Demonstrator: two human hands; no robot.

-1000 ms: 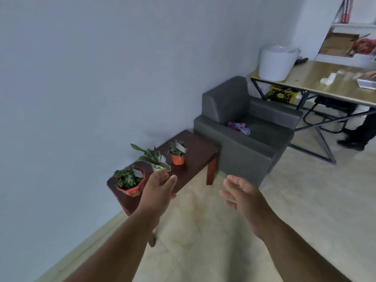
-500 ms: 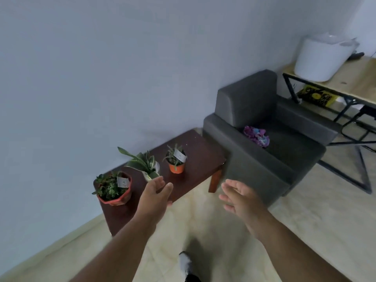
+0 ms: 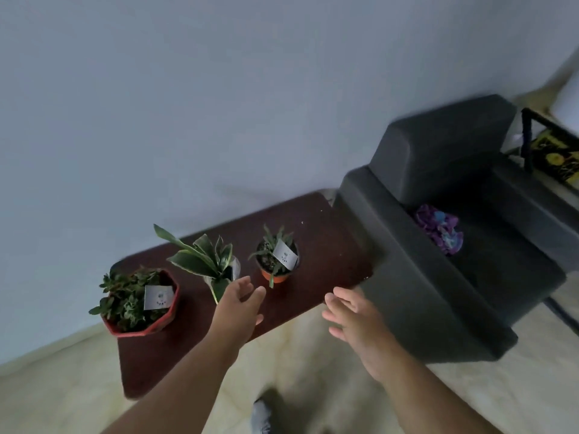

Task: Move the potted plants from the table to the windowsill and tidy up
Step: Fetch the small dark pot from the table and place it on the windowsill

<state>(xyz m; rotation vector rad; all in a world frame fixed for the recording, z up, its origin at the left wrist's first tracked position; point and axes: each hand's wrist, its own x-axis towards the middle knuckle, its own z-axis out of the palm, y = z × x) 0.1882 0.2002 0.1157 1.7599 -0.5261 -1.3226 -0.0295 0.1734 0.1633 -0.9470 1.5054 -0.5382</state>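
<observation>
Closer to table (image 3: pixel 329 245) vs 1 s ago, 3 pots now in reach: L hand (image 3: pixel 238 308) spread, empty, at 6 o'clock of white pot (image 3: pixel 233 270); R hand (image 3: pixel 354 317) spread, empty, at 4 o'clock of orange pot (image 3: pixel 277 275); red pot (image 3: pixel 141 311) at table's 8 o'clock end; none lifted yet.

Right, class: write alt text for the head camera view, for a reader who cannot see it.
Two open hands, left hand and right hand, reach toward three potted plants on a dark wooden table: a red faceted pot, a white pot and a small orange pot. A grey armchair stands beside it.
</observation>
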